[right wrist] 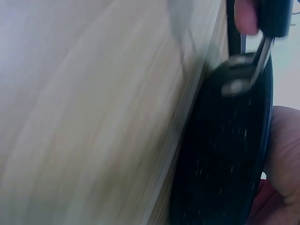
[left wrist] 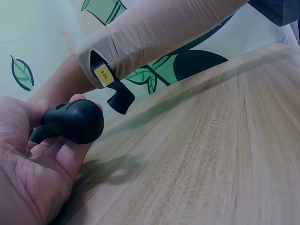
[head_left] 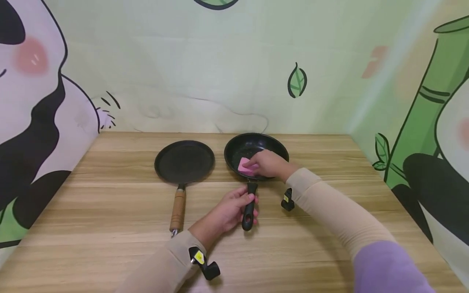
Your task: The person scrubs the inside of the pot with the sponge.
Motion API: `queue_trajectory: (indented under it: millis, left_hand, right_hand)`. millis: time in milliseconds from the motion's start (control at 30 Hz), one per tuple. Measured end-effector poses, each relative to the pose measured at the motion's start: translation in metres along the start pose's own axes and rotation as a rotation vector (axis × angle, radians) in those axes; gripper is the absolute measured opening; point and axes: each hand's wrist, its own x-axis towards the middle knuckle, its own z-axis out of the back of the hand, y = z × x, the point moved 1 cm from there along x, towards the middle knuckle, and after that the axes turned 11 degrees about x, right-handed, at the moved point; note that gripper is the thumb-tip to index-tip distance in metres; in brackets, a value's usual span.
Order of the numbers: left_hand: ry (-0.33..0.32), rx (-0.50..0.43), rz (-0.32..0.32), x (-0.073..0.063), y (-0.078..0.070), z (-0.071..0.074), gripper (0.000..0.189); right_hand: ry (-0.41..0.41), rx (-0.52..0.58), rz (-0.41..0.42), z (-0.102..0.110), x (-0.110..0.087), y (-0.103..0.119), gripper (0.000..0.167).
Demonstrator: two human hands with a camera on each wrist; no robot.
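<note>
A black frying pan [head_left: 253,142] stands on the wooden table, its handle [head_left: 249,215] toward me. My left hand [head_left: 231,207] grips that handle, with the thumb on top and fingers beneath; the left wrist view shows the rounded handle end [left wrist: 82,122] held above the wood. Inside the pan, my right hand [head_left: 269,163] pinches a pink sponge [head_left: 243,164] against the near left part of the cooking surface. The right wrist view is blurred and shows the pan's dark outer side [right wrist: 218,145], with the right hand [right wrist: 285,154] over the rim.
Left of the frying pan lies a flat black griddle pan [head_left: 184,162] with a wooden handle [head_left: 178,209]. A printed wall [head_left: 165,73] rises behind the table [head_left: 121,195]. Black wrist cameras hang from both sleeves.
</note>
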Motion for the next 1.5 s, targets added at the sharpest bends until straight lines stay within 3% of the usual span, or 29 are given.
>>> queue_trajectory:
  millis: [300,533,900,1500]
  left_hand:
    - [-0.008,-0.002,0.010,-0.001,0.004,0.001,0.041]
    - [-0.011,-0.024,0.007,-0.003,0.005,0.001,0.045]
    - [-0.022,-0.041,0.017,0.000,0.000,0.001,0.038]
    - [-0.011,-0.032,0.026,-0.001,0.000,0.001,0.043]
  right_hand:
    - [0.015,-0.018,0.021,-0.005,0.003,0.005,0.035]
    - [0.002,0.009,0.005,0.004,0.002,-0.003,0.045]
    - [-0.046,0.049,-0.033,0.010,0.006,-0.004,0.037]
    - [0.008,0.058,-0.101,0.002,0.015,-0.005,0.047]
